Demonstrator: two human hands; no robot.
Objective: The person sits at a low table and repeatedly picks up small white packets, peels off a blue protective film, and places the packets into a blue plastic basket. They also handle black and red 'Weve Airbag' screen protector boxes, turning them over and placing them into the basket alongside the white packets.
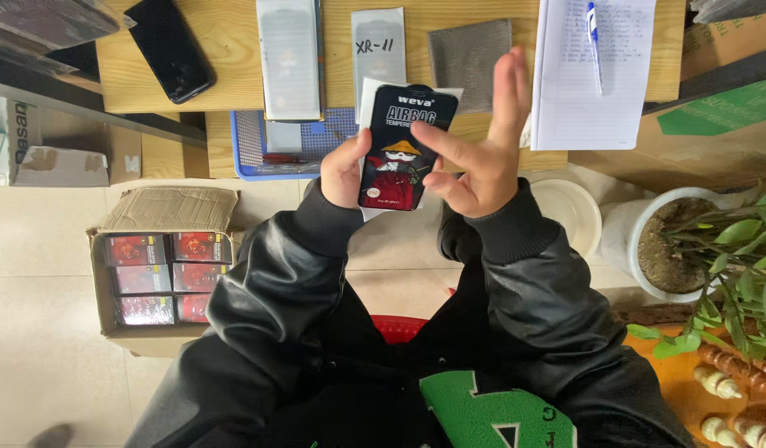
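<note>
Black flat rectangular packet with a red-and-white cartoon figure on its front sits upright in my left hand, held above my lap and just short of the wooden table's near edge. My left fingers wrap its left edge and grip it firmly, thumb on the front. My right hand is unclenched: the fingers stand straight up, and only the thumb and perhaps a forefinger tip rest against the packet's right edge, so it steadies more than it holds.

Judging from how things lie, one packet is out and in hand, while the brown cardboard box on the floor by my left knee looks well stocked with rows of red-fronted packs. A white sheet or sleeve shows behind the packet's top corners; I cannot tell whether it is part of the packet or a separate piece. So the work looks to be early or midway, with much of the box untouched.

The packet itself looks glossy, clean and unbent, with rounded corners and pale lettering across the top. Beyond it on the table lie a blue mesh tray, two long clear sleeves, a grey cloth, a black phone and a lined notepad with a blue pen.
</note>
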